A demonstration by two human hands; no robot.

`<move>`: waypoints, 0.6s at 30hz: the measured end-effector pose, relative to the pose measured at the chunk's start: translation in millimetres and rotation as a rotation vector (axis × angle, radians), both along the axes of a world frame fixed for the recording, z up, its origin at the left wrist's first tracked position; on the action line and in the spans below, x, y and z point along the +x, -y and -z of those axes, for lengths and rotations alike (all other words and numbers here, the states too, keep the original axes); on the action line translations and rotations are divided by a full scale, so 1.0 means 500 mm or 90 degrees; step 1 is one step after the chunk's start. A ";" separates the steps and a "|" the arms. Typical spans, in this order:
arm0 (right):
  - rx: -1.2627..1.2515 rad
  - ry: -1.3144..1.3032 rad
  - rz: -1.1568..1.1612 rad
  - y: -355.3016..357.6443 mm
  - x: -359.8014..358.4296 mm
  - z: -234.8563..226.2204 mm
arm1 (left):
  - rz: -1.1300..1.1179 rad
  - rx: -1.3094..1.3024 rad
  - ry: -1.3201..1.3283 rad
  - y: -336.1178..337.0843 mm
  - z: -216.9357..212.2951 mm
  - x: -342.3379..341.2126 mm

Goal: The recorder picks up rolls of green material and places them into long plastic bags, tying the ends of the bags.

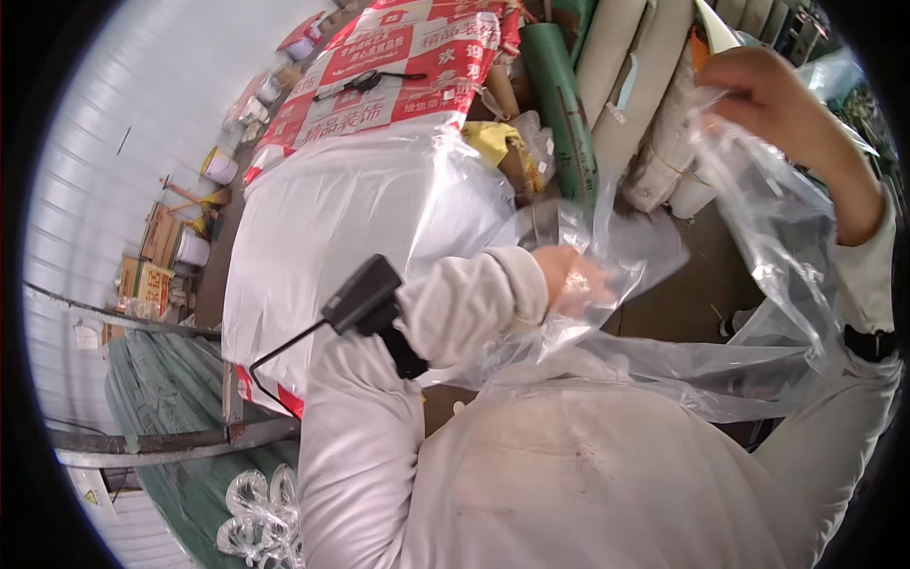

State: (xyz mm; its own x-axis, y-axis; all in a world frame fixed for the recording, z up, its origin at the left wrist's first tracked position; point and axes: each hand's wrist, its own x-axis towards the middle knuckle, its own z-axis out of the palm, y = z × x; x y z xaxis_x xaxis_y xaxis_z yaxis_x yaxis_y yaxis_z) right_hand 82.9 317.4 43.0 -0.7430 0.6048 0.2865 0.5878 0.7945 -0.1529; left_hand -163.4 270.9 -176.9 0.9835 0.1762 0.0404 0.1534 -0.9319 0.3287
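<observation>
Big crinkled clear plastic sheet [758, 284] stretched across the chest, being opened out, I'd say. Right hand [773, 100] high, pinching its top edge; left hand [569, 280] low, closed on a fold. Next calls for finding the mouth. Left fingertips blur behind film.

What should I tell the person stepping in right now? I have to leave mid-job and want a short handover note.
Left hand: closed on the clear plastic bag, gripping a bunched part near chest height.
Right hand: raised high, pinching the bag's upper edge.
The bag hangs stretched between both hands, in front of the white work jacket.
Nearby: a large plastic-covered bundle on the left, rolled materials leaning ahead.
Done: bag picked up and partly spread. I cannot tell whether its mouth is open.
Left: nothing is inside the bag yet.
</observation>
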 end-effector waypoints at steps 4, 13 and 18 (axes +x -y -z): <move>0.058 0.108 0.055 0.043 -0.071 0.029 | -0.332 -0.066 -0.395 -0.089 -0.027 0.047; -0.148 0.063 0.133 0.066 -0.031 0.024 | -0.372 -0.632 0.237 -0.049 -0.250 0.108; -0.077 0.155 0.206 0.013 0.181 0.095 | -0.462 -0.697 0.428 -0.033 -0.219 0.062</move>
